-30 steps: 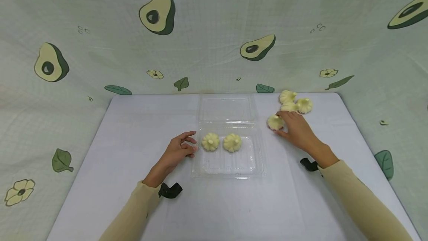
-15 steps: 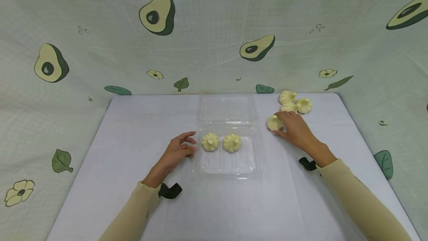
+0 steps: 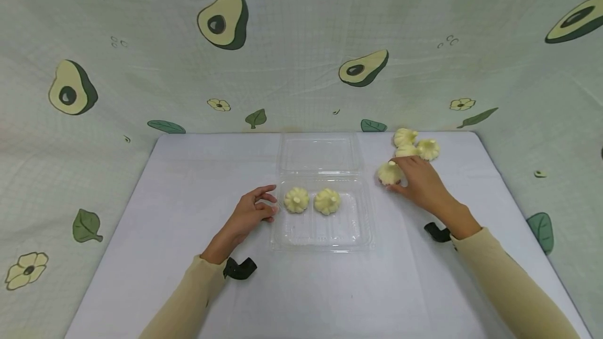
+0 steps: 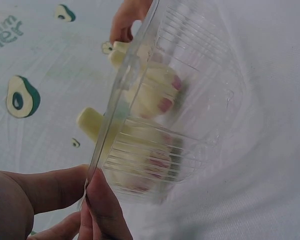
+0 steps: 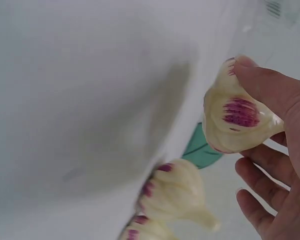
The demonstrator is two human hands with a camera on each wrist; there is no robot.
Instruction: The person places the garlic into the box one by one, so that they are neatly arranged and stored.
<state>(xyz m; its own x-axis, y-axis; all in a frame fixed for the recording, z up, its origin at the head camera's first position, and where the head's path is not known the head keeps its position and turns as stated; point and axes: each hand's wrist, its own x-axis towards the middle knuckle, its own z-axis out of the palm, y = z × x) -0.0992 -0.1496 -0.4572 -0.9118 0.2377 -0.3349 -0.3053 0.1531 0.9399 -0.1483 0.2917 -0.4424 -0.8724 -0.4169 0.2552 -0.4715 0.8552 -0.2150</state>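
A garlic bulb [image 3: 389, 173] with its stem up is held in my right hand [image 3: 421, 183], right of the clear plastic container. In the right wrist view, thumb and fingers grip this purple-streaked bulb [image 5: 232, 122] above the white cloth. My left hand [image 3: 248, 211] is at the left side of the clear plastic container [image 3: 325, 249]. The left wrist view shows thumb and forefinger pinching the container's rim [image 4: 109, 120]. Inside the container, two garlic bulbs [image 3: 296, 200] sit side by side in its back half.
Several more garlic bulbs [image 3: 428, 149] are clustered at the table's back right, just behind my right hand. The container's hinged lid [image 3: 320, 151] lies open toward the back edge. White cloth [image 3: 311, 297] covers the table, and a printed curtain [image 3: 301, 41] hangs behind it.
My right hand stays near the same spot with the garlic bulb, shifting slightly left and then slightly right as the bulb tilts a little. The left hand and container have not moved.
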